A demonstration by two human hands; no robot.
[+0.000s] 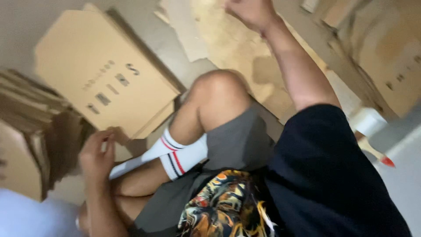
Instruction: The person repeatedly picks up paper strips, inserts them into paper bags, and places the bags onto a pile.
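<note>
I sit on the floor with my knees bent, wearing grey shorts and a white sock with red stripes. My left hand (pixel 95 156) is low at the left, its fingers curled at the bottom corner of a flat folded cardboard box (pixel 103 72) that tilts up in front of me. My right hand (pixel 251 12) stretches far forward, closed like a fist, above a stained cardboard sheet (pixel 239 44) lying on the floor. The frame's top edge cuts the hand off, and blur hides whether it grips anything.
A stack of flattened cardboard (pixel 28 114) stands on edge at the left. More folded boxes (pixel 388 57) lie at the upper right. A tape dispenser (pixel 368 123) with a white roll and a red-tipped handle rests by my right side.
</note>
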